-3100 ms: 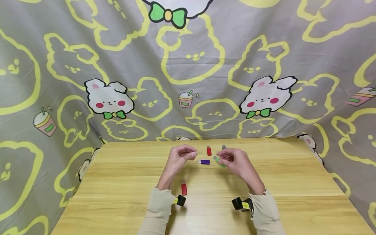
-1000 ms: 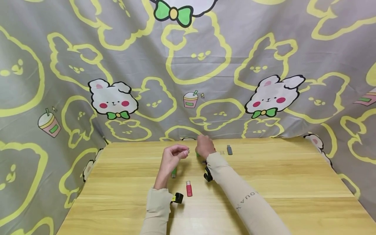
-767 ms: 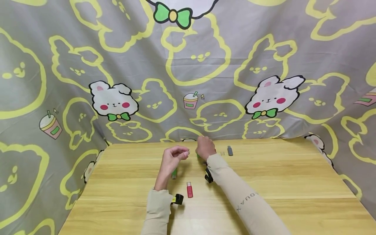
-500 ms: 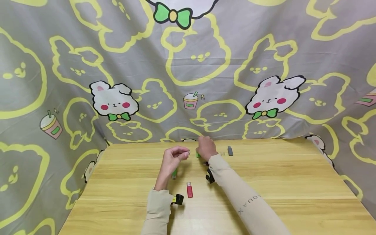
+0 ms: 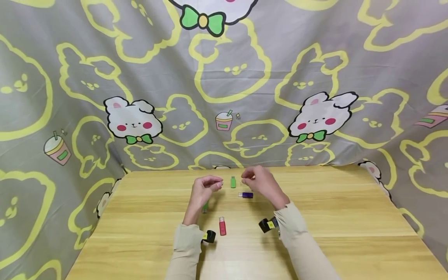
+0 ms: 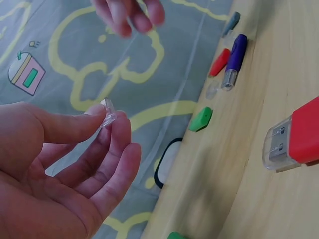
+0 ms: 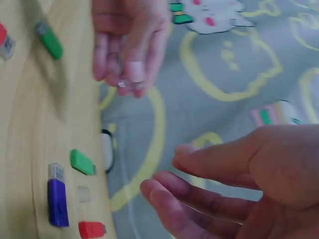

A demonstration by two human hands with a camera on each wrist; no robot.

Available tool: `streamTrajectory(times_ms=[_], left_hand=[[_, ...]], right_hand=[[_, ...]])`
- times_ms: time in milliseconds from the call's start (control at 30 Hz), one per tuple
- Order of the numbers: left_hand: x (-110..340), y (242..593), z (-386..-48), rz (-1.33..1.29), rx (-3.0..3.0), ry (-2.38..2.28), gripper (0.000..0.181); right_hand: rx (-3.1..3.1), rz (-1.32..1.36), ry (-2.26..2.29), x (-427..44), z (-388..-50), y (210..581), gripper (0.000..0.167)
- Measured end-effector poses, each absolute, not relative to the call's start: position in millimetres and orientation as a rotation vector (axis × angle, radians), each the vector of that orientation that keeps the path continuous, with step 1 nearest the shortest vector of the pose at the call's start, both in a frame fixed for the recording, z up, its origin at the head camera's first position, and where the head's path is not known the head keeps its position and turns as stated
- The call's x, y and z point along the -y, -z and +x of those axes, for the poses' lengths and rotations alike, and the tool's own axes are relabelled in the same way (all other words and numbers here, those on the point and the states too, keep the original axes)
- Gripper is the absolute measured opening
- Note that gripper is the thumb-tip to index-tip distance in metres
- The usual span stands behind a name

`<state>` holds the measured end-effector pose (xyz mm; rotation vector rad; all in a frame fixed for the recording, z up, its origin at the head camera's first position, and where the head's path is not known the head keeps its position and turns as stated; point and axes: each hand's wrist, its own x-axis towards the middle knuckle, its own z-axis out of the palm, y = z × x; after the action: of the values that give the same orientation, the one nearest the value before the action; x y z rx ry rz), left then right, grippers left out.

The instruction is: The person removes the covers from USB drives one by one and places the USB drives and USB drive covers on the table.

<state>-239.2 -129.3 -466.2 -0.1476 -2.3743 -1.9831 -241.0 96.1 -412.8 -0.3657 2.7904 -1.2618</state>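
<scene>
My left hand (image 5: pixel 204 191) pinches a small clear cap (image 6: pixel 108 113) between thumb and fingertips, raised above the table. My right hand (image 5: pixel 262 184) hovers over the back of the table; in the right wrist view its thumb and fingers are apart with nothing between them. A green USB flash drive (image 5: pixel 233 182) lies between the hands, uncapped. Beneath the right hand are a purple flash drive (image 5: pixel 246 195) with a clear cap on, a loose clear cap (image 7: pixel 83 194) and a red flash drive (image 7: pixel 91 229). The head view hides that red one behind the hand.
Nearer the front lies a capped red flash drive (image 5: pixel 222 226). Another green flash drive (image 5: pixel 205 208) is partly covered by the left wrist. At the far end of the row sits a grey flash drive (image 6: pixel 231 24). A patterned curtain (image 5: pixel 182 132) hangs behind the wooden table (image 5: pixel 336 217).
My right hand, which held the green flash drive earlier, has let it go on the table and drawn back to the right. The left hand stays nearly still with its cap.
</scene>
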Motion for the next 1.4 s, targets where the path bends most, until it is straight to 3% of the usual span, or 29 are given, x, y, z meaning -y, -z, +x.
streamTrajectory(times_ms=[233, 467, 967, 1400], left_hand=[[130, 472, -245, -0.057, 2.463, 1.905, 0.013], [125, 475, -264, -0.086, 2.649, 1.671, 0.009], [118, 478, -293, -0.183, 2.877, 1.223, 0.003], [116, 483, -296, -0.189, 2.867, 1.188, 0.005]], right_hand=[[-2.777, -0.422, 1.386, -126, -210, 416, 0.009], [-2.803, -0.298, 1.486, -155, -189, 417, 0.011], [-2.790, -0.241, 1.574, -189, -180, 419, 0.016], [-2.875, -0.243, 1.495, -202, -177, 417, 0.017]])
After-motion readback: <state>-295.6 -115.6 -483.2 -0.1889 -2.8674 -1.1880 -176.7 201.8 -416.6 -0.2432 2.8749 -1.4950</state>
